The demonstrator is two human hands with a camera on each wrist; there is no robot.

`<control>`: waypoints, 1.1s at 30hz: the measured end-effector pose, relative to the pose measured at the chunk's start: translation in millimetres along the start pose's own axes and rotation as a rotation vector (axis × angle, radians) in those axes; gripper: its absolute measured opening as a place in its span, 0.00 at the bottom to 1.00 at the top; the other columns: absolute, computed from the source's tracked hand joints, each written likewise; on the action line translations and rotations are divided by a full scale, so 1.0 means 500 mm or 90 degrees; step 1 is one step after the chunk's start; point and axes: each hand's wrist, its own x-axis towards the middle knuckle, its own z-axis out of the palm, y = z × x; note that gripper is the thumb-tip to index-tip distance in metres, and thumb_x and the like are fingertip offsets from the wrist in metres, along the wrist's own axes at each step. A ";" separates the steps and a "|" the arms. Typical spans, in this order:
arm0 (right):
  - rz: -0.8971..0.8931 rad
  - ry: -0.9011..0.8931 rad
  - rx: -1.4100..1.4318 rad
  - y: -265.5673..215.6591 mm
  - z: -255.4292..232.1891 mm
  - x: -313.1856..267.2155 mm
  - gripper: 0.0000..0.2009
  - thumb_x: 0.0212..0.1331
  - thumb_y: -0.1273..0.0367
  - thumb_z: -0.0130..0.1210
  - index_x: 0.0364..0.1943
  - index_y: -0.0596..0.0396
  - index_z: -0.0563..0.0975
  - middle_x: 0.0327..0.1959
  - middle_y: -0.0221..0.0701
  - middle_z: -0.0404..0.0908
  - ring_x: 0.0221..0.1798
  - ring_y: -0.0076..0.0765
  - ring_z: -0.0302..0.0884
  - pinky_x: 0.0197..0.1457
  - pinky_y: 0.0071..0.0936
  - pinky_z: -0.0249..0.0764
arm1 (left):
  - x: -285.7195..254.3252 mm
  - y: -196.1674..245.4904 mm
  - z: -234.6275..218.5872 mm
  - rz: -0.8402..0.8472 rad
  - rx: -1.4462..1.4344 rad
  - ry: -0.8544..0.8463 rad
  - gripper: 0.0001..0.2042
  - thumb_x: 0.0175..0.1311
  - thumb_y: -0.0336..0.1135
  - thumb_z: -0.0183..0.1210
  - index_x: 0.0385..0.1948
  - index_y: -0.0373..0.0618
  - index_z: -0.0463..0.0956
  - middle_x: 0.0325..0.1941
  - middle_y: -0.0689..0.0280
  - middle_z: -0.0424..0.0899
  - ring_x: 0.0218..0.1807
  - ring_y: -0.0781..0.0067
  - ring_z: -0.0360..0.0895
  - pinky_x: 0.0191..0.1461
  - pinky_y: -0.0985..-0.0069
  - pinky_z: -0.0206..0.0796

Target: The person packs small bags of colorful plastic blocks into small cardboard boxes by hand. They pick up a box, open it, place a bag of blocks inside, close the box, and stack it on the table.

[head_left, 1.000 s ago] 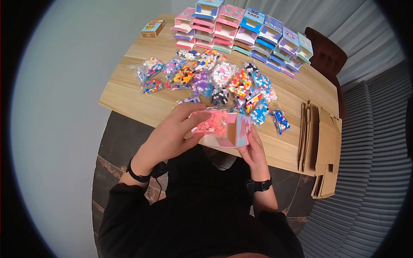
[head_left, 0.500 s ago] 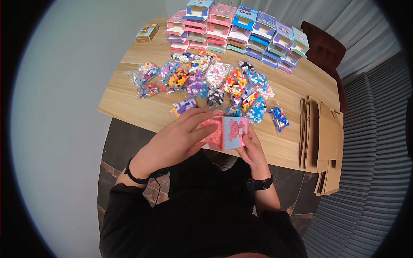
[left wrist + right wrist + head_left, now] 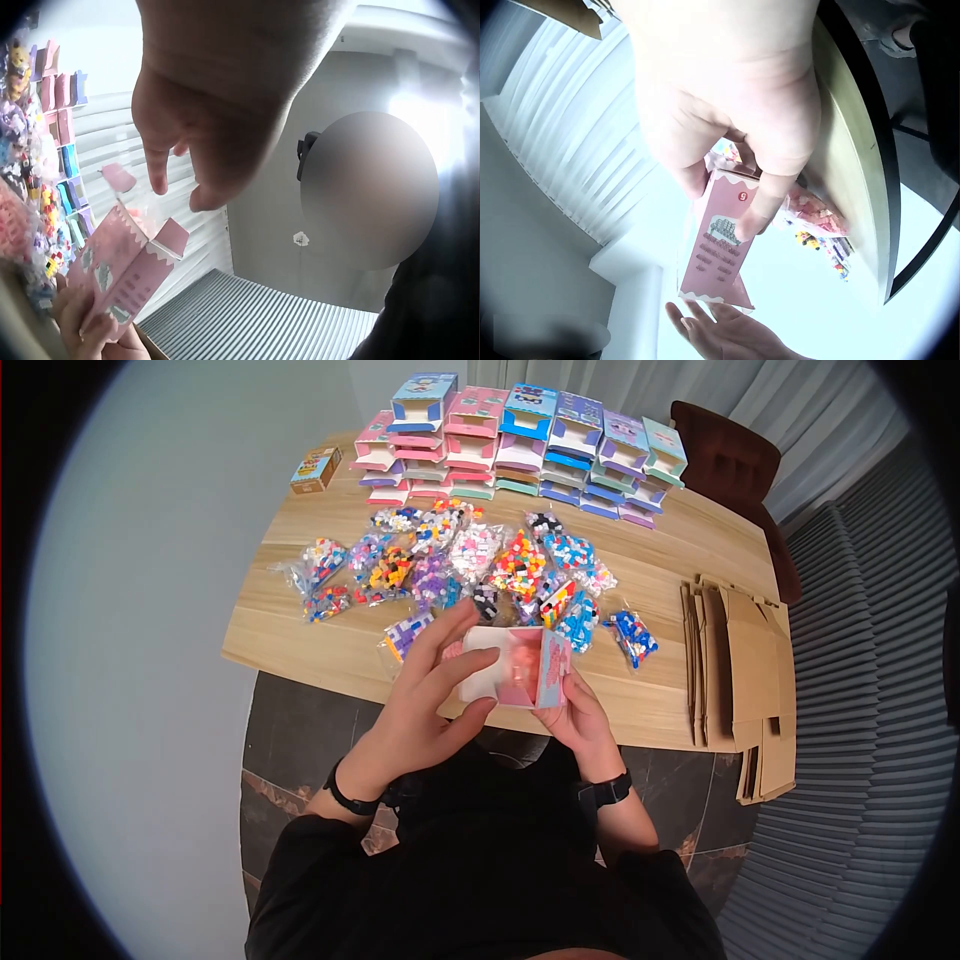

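My right hand (image 3: 583, 720) grips a small pink cardboard box (image 3: 555, 670) by its closed end, thumb on one side. The box's open end faces left, and a clear bag of pink bricks (image 3: 522, 660) lies inside. A pale flap (image 3: 480, 680) sticks out from the opening. Beside this flap is my left hand (image 3: 425, 705), its fingers spread and nothing held between them. In the left wrist view, the left fingers (image 3: 158, 176) point down toward the opening. The right wrist view has the printed side of the box (image 3: 720, 240) facing the camera.
Bags of coloured bricks (image 3: 520, 565) cover the table's middle. Stacked open boxes (image 3: 475, 410) line the back, with one separate box (image 3: 315, 468) at back left. Flattened cardboard (image 3: 755, 670) lies at right; a dark red chair (image 3: 725, 455) stands behind.
The bag of pink bricks has passed from my left fingers into the box. My left hand has drawn back from the opening and spread its fingers. The box has turned in my right hand.
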 end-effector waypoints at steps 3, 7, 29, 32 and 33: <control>-0.003 0.017 0.048 -0.002 -0.004 -0.006 0.30 0.70 0.65 0.47 0.73 0.51 0.51 0.70 0.37 0.62 0.65 0.42 0.70 0.55 0.36 0.81 | -0.005 0.003 0.002 -0.025 0.085 0.048 0.24 0.55 0.20 0.61 0.57 0.42 0.71 0.70 0.50 0.61 0.66 0.50 0.67 0.67 0.63 0.62; -0.009 0.030 0.038 -0.002 -0.012 -0.007 0.29 0.70 0.66 0.47 0.72 0.51 0.52 0.71 0.37 0.61 0.68 0.43 0.67 0.60 0.39 0.77 | -0.025 -0.032 0.035 -0.227 -0.086 0.091 0.22 0.61 0.21 0.56 0.59 0.40 0.68 0.67 0.52 0.65 0.64 0.60 0.69 0.66 0.68 0.61; -0.006 0.007 -0.100 0.011 -0.031 -0.018 0.28 0.68 0.68 0.51 0.69 0.55 0.57 0.67 0.38 0.66 0.68 0.44 0.66 0.69 0.49 0.65 | -0.045 -0.042 0.091 -0.181 -0.086 0.082 0.16 0.55 0.22 0.62 0.46 0.41 0.74 0.56 0.58 0.75 0.51 0.64 0.74 0.51 0.74 0.65; 0.010 0.022 -0.120 0.010 -0.025 -0.018 0.28 0.68 0.67 0.52 0.69 0.55 0.57 0.67 0.38 0.67 0.67 0.43 0.68 0.69 0.48 0.66 | -0.049 -0.047 0.092 -0.173 -0.063 0.042 0.18 0.56 0.22 0.61 0.49 0.42 0.72 0.60 0.56 0.69 0.56 0.60 0.70 0.57 0.70 0.64; 0.014 0.024 -0.116 0.009 -0.027 -0.018 0.28 0.68 0.67 0.52 0.69 0.56 0.57 0.67 0.38 0.67 0.67 0.44 0.68 0.69 0.48 0.66 | -0.047 -0.048 0.090 -0.161 -0.059 0.025 0.18 0.56 0.22 0.62 0.50 0.43 0.72 0.61 0.55 0.68 0.58 0.58 0.69 0.59 0.68 0.62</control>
